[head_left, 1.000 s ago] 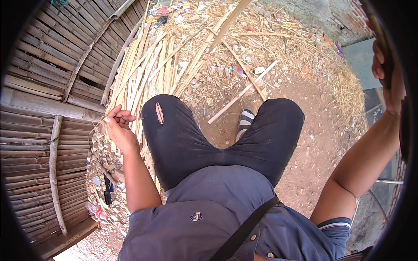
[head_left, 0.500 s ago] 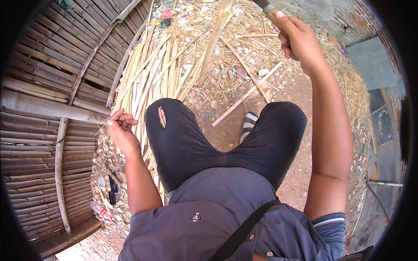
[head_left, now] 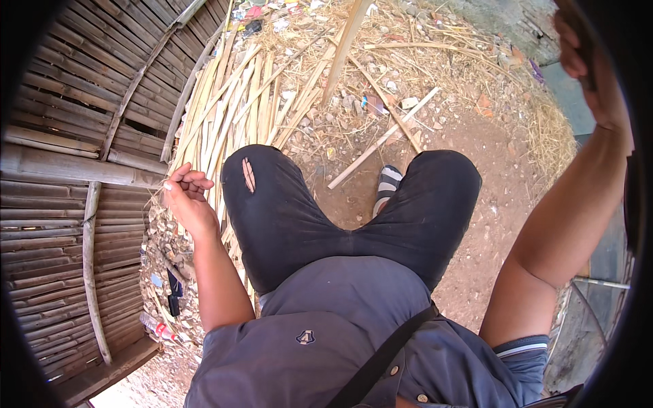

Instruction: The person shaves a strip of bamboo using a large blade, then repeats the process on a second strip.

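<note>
Strips [head_left: 235, 102] between wall [head_left: 75, 166] and straw [head_left: 544, 122], contact with the wall unclear

At the near left edge of the pile of bamboo strips [head_left: 235, 115], we see the left hand [head_left: 190, 205], loosely curled. Well to the pile's right, we see the right hand [head_left: 607, 94] wrapped around a dark tool [head_left: 585, 53]. Left of the pile stands a slatted wall [head_left: 47, 239]; straw [head_left: 547, 132] lies to its right.

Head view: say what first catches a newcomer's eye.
Most striking are the long, pale-yellow woody strips heaped at upper left. Black cloth trousers sit at the centre, torn at the left knee. At the upper right edge, the raised bare right hand grips a dark, elongated object.
</note>
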`<state>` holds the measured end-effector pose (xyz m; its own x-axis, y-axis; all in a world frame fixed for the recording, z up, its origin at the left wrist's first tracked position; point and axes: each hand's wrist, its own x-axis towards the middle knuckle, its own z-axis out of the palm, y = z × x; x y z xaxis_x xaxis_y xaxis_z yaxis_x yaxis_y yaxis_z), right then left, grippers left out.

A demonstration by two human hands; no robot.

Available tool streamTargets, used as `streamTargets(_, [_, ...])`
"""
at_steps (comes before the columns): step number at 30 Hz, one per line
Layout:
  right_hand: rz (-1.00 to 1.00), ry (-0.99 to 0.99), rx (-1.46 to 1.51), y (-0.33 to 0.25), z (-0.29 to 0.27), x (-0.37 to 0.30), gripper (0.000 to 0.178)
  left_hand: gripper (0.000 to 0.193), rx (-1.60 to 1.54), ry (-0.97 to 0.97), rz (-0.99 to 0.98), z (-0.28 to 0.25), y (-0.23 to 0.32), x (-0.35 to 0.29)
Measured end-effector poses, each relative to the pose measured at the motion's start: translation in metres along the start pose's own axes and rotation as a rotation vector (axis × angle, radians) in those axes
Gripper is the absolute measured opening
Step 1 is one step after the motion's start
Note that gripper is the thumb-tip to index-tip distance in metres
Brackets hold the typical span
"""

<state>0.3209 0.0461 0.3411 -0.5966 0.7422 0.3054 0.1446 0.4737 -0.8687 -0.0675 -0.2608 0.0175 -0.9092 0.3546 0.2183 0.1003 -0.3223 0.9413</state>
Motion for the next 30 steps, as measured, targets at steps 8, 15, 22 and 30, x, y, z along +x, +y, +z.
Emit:
streamTargets(8, [0.039, 0.041, -0.353, 0.095, 0.114, 0.019, 0.052, 0.058, 0.017, -0.003, 0.055, -0.004, 0.01, 0.003])
streamTargets(15, [-0.17, 0.462, -0.07, 0.008, 0.073, -0.01, 0.031, 0.056, 0.023, 0.056, 0.03, -0.022, 0.007, 0.003])
streamTargets(22, [0.248, 0.202, -0.081, 0.023, 0.08, -0.003, 0.041, 0.056, -0.046, 0.028, -0.009, 0.001, -0.003, 0.003])
streamTargets(30, [0.135, 0.024, -0.265, 0.099, 0.116, 0.032, 0.053, 0.054, -0.063, 0.03, 0.022, 0.002, 0.007, 0.005])
